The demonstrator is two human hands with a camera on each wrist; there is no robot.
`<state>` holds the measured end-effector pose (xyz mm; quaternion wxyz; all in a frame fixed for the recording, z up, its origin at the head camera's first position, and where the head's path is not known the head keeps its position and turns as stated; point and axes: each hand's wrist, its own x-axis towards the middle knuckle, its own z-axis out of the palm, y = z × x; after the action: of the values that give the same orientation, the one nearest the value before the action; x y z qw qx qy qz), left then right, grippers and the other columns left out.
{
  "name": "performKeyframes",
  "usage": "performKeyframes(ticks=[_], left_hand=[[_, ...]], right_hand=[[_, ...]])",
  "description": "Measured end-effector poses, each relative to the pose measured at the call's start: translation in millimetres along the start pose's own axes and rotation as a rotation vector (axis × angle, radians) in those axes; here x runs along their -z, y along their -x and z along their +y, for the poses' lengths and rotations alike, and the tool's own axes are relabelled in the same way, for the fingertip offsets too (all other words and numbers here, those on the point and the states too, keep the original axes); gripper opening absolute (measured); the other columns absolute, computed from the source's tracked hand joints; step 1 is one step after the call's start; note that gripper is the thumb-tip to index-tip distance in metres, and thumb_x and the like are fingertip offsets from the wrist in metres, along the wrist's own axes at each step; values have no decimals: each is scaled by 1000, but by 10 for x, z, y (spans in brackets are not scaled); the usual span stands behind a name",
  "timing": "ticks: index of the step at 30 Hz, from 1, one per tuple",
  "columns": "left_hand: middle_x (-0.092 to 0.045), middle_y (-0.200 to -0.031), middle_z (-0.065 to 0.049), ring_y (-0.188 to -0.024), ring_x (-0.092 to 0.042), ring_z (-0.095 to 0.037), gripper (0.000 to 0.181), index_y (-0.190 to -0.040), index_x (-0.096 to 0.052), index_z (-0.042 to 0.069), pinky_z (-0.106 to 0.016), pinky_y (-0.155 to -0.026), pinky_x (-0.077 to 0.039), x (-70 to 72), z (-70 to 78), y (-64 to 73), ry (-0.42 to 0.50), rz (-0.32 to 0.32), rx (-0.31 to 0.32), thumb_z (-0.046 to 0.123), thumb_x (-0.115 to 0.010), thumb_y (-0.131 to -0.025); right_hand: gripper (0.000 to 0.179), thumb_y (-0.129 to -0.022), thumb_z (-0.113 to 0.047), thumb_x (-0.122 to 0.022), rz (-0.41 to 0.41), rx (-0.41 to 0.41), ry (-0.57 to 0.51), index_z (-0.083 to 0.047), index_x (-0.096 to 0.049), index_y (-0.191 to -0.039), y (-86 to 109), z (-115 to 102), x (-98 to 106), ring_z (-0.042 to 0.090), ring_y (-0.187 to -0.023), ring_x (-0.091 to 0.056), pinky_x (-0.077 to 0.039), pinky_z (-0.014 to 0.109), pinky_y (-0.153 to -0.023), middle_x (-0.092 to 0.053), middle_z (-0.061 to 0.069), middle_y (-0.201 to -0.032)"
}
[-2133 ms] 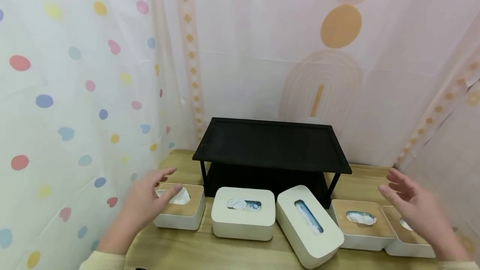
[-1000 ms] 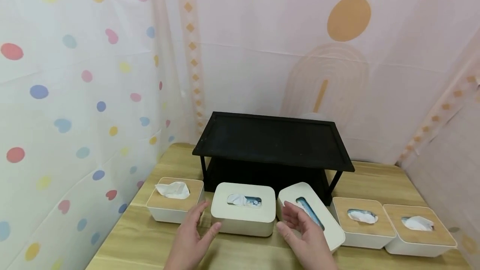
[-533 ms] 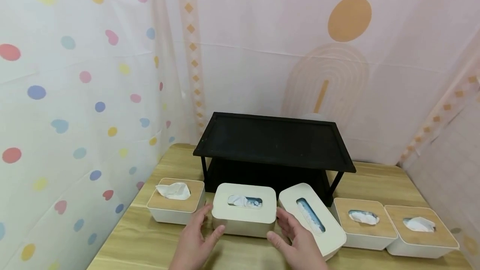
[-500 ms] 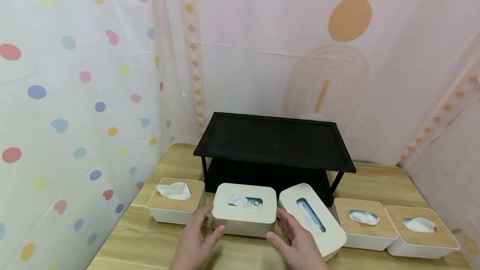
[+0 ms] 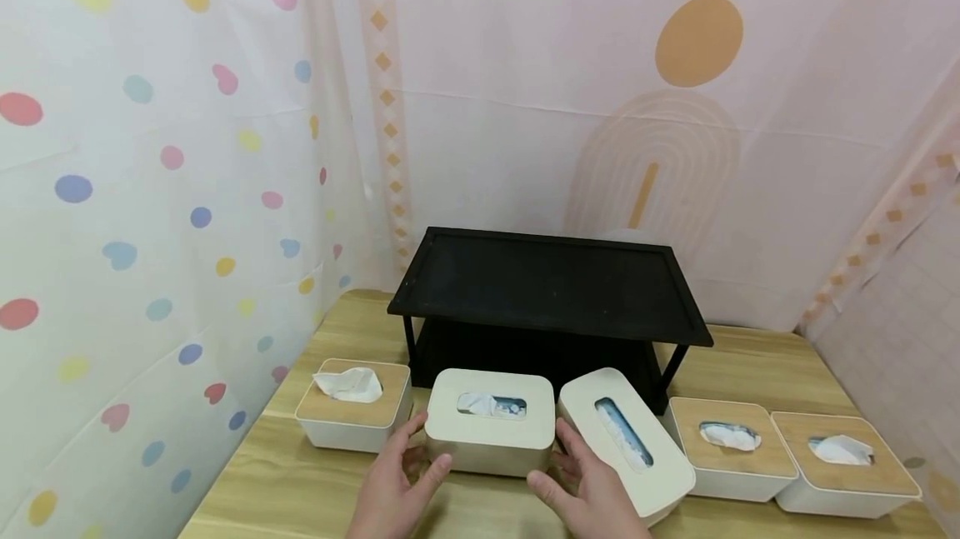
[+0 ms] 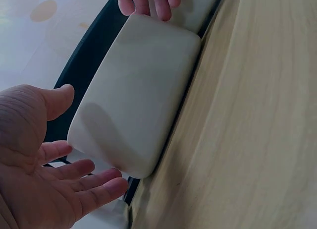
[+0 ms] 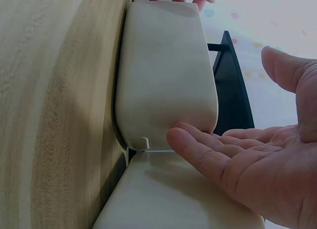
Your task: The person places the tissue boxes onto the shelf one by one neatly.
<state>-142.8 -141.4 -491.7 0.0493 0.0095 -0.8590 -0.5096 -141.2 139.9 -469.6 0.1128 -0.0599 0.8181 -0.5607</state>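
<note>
A cream tissue box (image 5: pixel 491 418) with a blue-printed pack in its slot lies on the table between both hands. At its left end is my left hand (image 5: pixel 401 476), its fingers fairly straight and its thumb apart; in the left wrist view the fingertips (image 6: pixel 116 184) reach the box's lower end. My right hand (image 5: pixel 585 485) lies at the other end, palm turned to the box. In the right wrist view its straight fingertips (image 7: pixel 181 140) are at the box's corner. A second cream tissue box (image 5: pixel 630 439) stands slanted just right of it, partly covered by the right hand.
Behind the boxes stands a black two-tier rack (image 5: pixel 547 285). A wood-topped tissue box (image 5: pixel 352 406) is at the left; two more, a nearer one (image 5: pixel 731 447) and a farther one (image 5: pixel 843 464), stand at the right. A dotted curtain (image 5: pixel 187 189) hangs along the left.
From wide apart, both hands have come down and inward to the two ends of the middle cream tissue box. Over the last half second they have closed in slightly; the boxes look unmoved.
</note>
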Motion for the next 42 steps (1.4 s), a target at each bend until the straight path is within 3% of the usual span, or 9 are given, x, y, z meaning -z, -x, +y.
performKeyframes(ticks=[6,13,21,28,33,35,42], left_hand=[[-52,-158,-26,-122,-72,-36,77,-159,-46,6,-43,-97,-63,-22,-17,-12,122,-24,61,39,-79,-98],[-53,-155,-28,-122,-72,-39,77,-160,-45,6,-40,-94,-64,-71,-37,10,153,-10,41,36,-79,-98],[-52,-155,-31,-123,-71,-42,77,-160,-44,6,-37,-92,-64,-79,-31,26,167,-3,27,33,-80,-98],[-53,-154,-31,-124,-71,-43,78,-160,-43,4,-38,-92,-65,-93,-11,12,171,-6,48,32,-80,-98],[-52,-155,-31,-127,-69,-45,76,-161,-43,5,-38,-93,-64,-100,-22,12,187,2,72,30,-79,-99],[-52,-155,-31,-129,-68,-46,76,-161,-42,6,-39,-94,-64,-106,-31,12,197,3,82,29,-79,-99],[-51,-155,-33,-131,-66,-47,73,-163,-42,9,-41,-100,-62,-113,-41,-5,243,-1,117,29,-75,-102]], right_hand=[[89,-104,-43,-70,-9,-28,28,8,-29,-164,-20,19,-16,49,-137,-61,-61,48,-102,-38,37,-164],[92,-104,-44,-70,-29,-44,33,7,-25,-166,-63,49,-31,49,-136,-61,-61,47,-100,-36,38,-165],[100,-104,-46,-69,-66,-56,-32,3,-11,-170,-125,155,-80,56,-144,-50,-58,53,-106,-23,38,-170],[95,-104,-42,-71,30,-44,-191,5,-20,-168,-127,174,-169,55,-152,-39,-50,56,-116,-27,37,-169],[93,-105,-48,-67,104,-107,-297,2,-22,-168,-141,122,-238,53,-157,-31,-54,55,-111,-29,35,-170],[94,-105,-52,-64,116,-137,-316,-1,-19,-170,-154,107,-256,54,-158,-28,-56,56,-108,-26,35,-171],[81,-113,-47,-50,109,-163,-345,-9,-11,-173,-196,98,-271,54,-160,-17,-45,67,-115,-10,32,-175]])
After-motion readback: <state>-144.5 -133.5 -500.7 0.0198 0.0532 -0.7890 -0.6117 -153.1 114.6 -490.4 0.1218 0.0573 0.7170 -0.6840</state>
